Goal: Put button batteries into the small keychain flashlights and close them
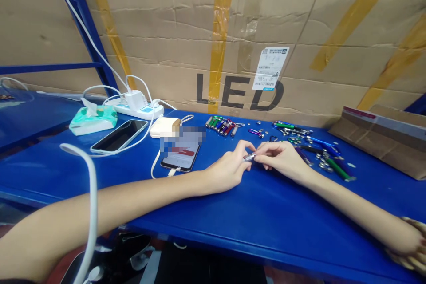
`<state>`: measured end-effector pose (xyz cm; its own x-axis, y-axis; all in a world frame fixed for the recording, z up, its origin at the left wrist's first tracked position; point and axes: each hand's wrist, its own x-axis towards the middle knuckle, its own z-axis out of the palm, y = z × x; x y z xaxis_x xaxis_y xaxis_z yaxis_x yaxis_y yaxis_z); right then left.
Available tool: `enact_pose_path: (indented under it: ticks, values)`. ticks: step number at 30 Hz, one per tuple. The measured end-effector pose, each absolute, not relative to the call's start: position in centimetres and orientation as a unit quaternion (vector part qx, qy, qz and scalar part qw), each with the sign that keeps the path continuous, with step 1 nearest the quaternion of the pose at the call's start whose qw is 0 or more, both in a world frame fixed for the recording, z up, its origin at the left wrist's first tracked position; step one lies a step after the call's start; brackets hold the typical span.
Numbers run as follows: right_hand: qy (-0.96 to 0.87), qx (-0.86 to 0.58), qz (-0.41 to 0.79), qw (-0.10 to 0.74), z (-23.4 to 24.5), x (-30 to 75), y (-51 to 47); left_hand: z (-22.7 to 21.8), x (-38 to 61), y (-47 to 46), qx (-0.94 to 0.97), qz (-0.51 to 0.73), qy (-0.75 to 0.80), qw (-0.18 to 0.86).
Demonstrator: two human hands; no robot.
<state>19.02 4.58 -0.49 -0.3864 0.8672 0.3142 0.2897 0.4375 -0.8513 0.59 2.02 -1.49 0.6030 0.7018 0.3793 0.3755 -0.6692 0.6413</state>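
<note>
Head view: a large cardboard panel [186, 31] printed "LED" stands behind a blue table [282, 222]; a brown carton [382, 142] lies at the table's right side. The left arm [133, 199] enters from the lower left corner and runs at a shallow rise toward the middle, a white cable [92, 213] crossing in front of it. The right arm [359, 204] slants up and leftward from the right edge, so that the two hands meet fingertip to fingertip. Left hand [229, 168]: index finger arched, thumb opposed, the tips clamped on the left part of a small silvery piece [248, 158]. Right hand [281, 157]: back turned upward, fingers bent and pointing left, thumb extended on the near side, the tips pinched together at the piece's right end. Whether either hand rests on the table cannot be told. A lit phone [178, 159] lies left of the hands, coloured tubes [337, 169] and loose metal parts [324, 162] to the right. The piece itself, held between both hands, is partly hidden by the fingertips.
</note>
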Motion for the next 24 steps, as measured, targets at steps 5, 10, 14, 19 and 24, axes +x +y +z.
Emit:
enact_pose_path:
  ticks: [5,10,14,19,24]
  values:
    - [-0.761,-0.363,0.363,0.398,-0.68,19.21,4.73,-1.07,0.73,1.8,0.854,0.317,0.317,0.264]
    - [-0.766,-0.358,0.353,0.401,-0.8,19.32,4.85,-0.94,0.74,1.81,0.853,0.317,0.318,0.265]
    - [-0.767,-0.365,0.343,0.402,-0.71,19.32,4.79,-0.91,0.77,1.9,0.853,0.318,0.318,0.265]
    - [-0.769,-0.366,0.334,0.405,-0.74,19.39,4.72,-1.0,0.86,1.85,0.852,0.321,0.317,0.267]
    - [-0.767,-0.362,0.339,0.408,-0.77,19.44,4.67,-1.21,0.85,1.77,0.851,0.325,0.312,0.271]
